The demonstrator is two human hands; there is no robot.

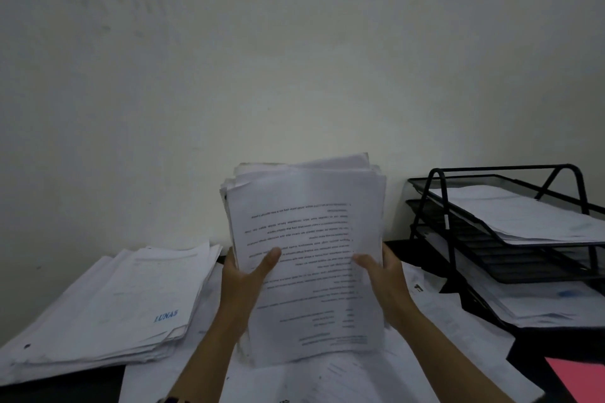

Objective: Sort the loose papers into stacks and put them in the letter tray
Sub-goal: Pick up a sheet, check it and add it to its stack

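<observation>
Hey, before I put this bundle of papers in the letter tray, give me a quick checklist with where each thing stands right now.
1. Both hands on the bundle: ok. The left hand and right hand each hold a side, thumbs on the front sheet.
2. Edges squared: not ok. The top edges fan out unevenly.
3. Bundle upright for tapping: ok. Its bottom edge stands on the loose sheets on the desk.
4. Room in the letter tray: the top tier already holds papers; the middle tier looks free.
5. Same kind of papers throughout: cannot tell, only the front page shows.
6. Path to the tray: ok, nothing stands between.
</observation>
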